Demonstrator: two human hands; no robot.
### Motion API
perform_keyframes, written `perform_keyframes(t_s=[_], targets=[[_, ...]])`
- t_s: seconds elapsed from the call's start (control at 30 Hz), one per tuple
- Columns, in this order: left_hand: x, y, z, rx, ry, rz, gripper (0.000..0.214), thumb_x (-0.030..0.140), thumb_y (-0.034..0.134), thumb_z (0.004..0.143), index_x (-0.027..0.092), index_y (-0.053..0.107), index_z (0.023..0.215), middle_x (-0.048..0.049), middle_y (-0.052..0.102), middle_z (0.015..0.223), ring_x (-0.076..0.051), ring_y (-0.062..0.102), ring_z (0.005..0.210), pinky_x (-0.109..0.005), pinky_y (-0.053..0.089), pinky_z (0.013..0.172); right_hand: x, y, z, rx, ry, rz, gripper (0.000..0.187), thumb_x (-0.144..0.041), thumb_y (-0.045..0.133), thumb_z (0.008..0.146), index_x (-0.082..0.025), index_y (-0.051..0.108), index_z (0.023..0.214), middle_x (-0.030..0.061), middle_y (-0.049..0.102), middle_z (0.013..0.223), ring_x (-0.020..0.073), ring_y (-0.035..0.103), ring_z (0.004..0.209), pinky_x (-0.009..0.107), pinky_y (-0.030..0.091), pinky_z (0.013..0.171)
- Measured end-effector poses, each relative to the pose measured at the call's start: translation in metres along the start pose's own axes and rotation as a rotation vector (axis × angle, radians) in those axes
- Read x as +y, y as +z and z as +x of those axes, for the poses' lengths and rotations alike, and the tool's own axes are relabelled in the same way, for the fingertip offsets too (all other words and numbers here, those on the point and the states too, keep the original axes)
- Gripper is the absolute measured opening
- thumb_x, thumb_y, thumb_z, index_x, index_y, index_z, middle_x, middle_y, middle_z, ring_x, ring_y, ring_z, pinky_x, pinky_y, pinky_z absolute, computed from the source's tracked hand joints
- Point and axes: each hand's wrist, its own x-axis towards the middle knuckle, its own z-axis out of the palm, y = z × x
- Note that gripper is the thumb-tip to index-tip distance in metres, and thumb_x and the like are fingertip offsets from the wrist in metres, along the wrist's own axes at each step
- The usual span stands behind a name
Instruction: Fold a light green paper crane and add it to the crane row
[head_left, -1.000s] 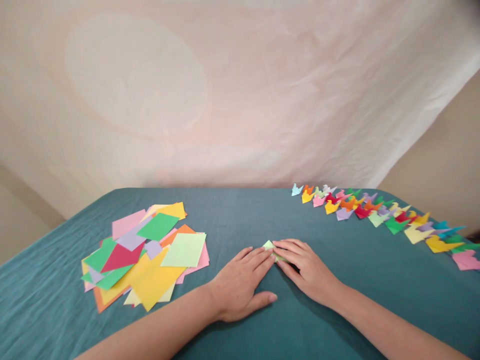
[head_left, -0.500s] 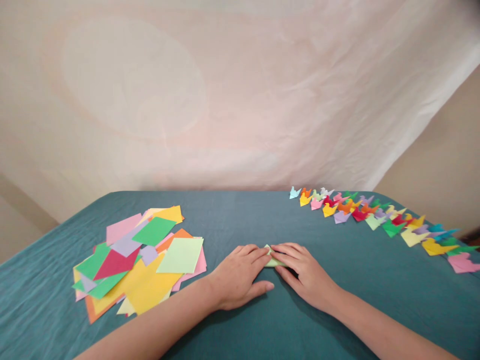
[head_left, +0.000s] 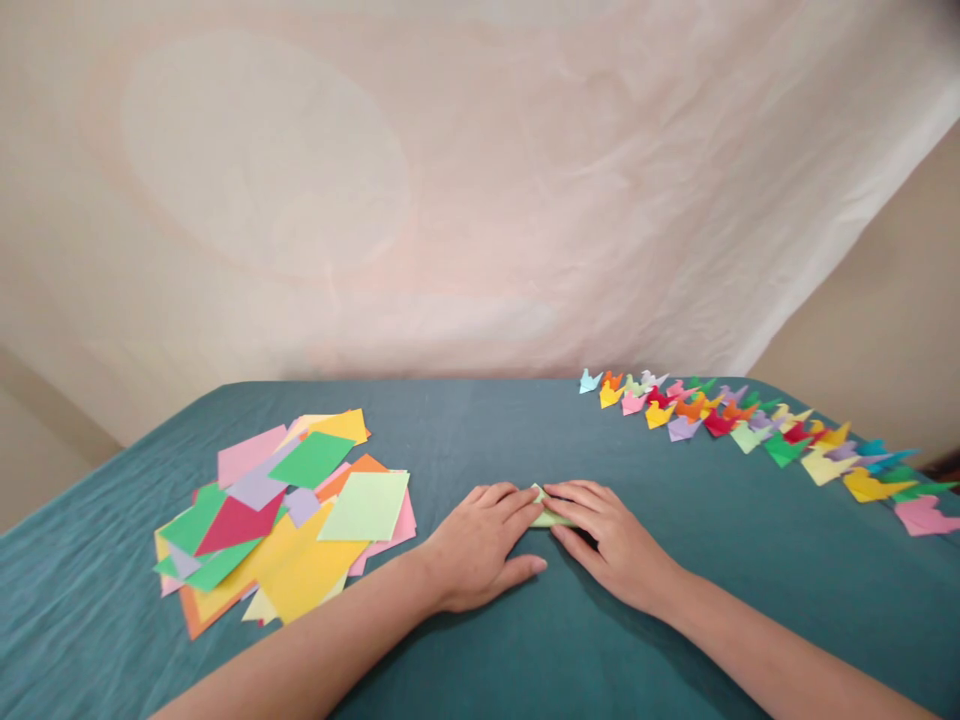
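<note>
A small folded piece of light green paper (head_left: 553, 517) lies on the table between my two hands, largely covered by fingers. My left hand (head_left: 487, 545) rests flat with its fingertips on the paper's left part, its thumb stretched out along the cloth, away from the paper. From the other side, my right hand (head_left: 604, 535) grips the paper, fingers over the far edge and thumb by the near edge. The underside of the paper and its exact folds are hidden.
Loose paper sheets in many colours (head_left: 300, 570) lie in an overlapping heap at the left. Rows of small folded paper birds (head_left: 784, 450) run along the right side. A dark teal cloth (head_left: 480, 430) covers the table, and a pale sheet (head_left: 480, 200) hangs behind it.
The whole view has shifted very slightly. Both hands stay in nearly the same place on the green paper, with a little more of it showing between them.
</note>
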Motion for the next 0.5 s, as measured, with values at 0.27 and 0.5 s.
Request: perform_keyframes(t_s=[0.27,0.5], targets=[[-0.0037,0.0007,0.0007,0.013,0.014,-0.021,0.055,0.049,0.037,0.089,0.020,0.032,0.136,-0.0070,0.039,0.138,-0.025,0.035,0.122,-0.041,0.027,0.103,-0.0096,-0.0050,-0.0016,0.043,-0.065,-0.008,0.021,-0.021,0.051,0.084,-0.021,0.061,0.103,0.0077,0.061,0.105,0.0232,0.050,0.107,0.043,0.041,0.091],[-0.0064,0.0010,0.0021,0.007,0.028,-0.013,0.055,0.050,0.036,0.090,0.020,0.032,0.136,-0.0067,0.041,0.136,-0.025,0.035,0.121,-0.041,0.027,0.102,-0.0095,-0.0033,0.0009,-0.028,-0.045,-0.028,0.023,-0.020,0.050,0.086,-0.020,0.058,0.107,0.0081,0.058,0.108,0.0227,0.048,0.108,0.042,0.041,0.092]])
